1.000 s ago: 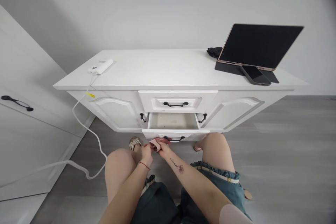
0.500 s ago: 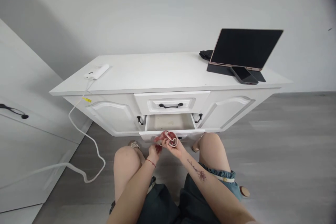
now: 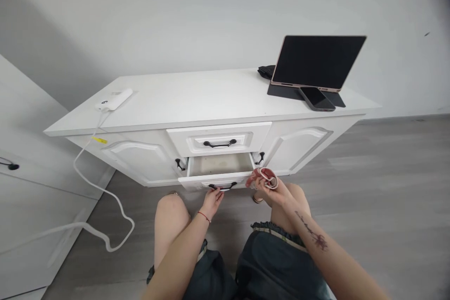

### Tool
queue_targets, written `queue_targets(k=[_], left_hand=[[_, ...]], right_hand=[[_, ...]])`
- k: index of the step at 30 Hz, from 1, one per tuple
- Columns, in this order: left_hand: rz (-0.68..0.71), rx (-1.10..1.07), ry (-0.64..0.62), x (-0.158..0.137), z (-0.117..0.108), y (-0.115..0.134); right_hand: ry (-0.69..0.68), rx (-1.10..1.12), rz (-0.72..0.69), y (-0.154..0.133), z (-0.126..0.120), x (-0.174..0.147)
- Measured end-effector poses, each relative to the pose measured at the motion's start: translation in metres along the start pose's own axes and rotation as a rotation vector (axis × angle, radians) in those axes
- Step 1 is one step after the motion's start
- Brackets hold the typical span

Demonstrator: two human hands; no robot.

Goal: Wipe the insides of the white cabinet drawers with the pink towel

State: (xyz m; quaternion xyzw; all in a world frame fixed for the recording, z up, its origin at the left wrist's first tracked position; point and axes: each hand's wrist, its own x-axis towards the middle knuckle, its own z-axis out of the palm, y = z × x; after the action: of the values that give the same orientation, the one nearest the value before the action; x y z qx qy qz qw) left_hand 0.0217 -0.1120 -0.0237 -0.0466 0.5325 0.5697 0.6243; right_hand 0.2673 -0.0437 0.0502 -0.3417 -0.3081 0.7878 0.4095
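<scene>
My left hand [image 3: 212, 200], with a red string bracelet at the wrist, has its fingertips at the black handle [image 3: 230, 186] of the lower drawer [image 3: 195, 183]. That drawer is pulled out, and its pale bottom shows with a few small specks on it. My right hand [image 3: 272, 192] is closed around a bunched red cloth with white edging [image 3: 269, 174], just off the drawer's right front corner. Fingers and folds hide part of the cloth, so its exact kind cannot be made out.
Above is a shut upper drawer [image 3: 220, 139] in the white cabinet [image 3: 183, 98]. On top stand a dark-screened tablet [image 3: 318, 61], a phone [image 3: 317, 99], a black folded item [image 3: 266, 71] and a white device [image 3: 116, 100]. Its white cable [image 3: 105, 191] hangs at the left.
My hands have moved apart. The right one has carried the red cloth to the right, while the left has let go of it and come to the lower drawer's handle.
</scene>
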Motion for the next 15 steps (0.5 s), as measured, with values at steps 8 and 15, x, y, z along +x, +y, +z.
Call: queue_targets(k=[8, 15], left_hand=[[0.023, 0.037, -0.019, 0.027, 0.003, 0.008], [0.050, 0.038, 0.008, 0.051, 0.022, 0.022]], right_hand=[[0.171, -0.037, -0.187, -0.060, -0.037, -0.006], [0.262, 0.345, -0.324, -0.067, -0.040, 0.013]])
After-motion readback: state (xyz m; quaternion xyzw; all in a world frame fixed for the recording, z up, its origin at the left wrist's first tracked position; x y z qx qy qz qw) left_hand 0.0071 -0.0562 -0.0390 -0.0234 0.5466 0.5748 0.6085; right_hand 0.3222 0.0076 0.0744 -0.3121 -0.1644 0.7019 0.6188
